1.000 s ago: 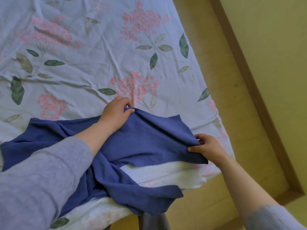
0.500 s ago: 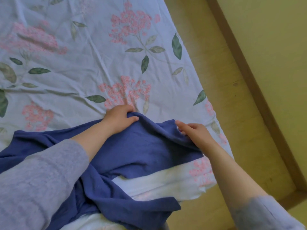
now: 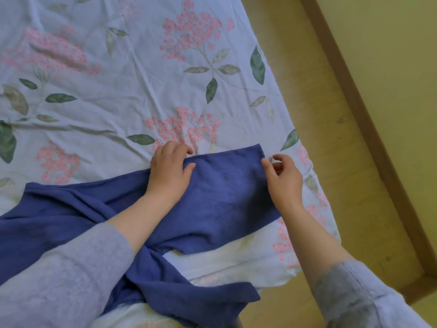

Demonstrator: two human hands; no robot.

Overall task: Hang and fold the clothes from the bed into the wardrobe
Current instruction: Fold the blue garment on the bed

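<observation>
Gripping garment [image 3: 224,197] on bed [image 3: 118,102]: left hand [image 3: 169,171], right hand [image 3: 282,179].

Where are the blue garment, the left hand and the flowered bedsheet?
blue garment [image 3: 224,197], head view, flat middle stretch.
left hand [image 3: 169,171], head view, back of the hand.
flowered bedsheet [image 3: 118,110], head view, bare wrinkled part.

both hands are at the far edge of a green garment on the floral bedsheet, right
Not quite: the garment is blue, not green. The head view shows the left hand and right hand at its far edge, on the floral bedsheet.
</observation>
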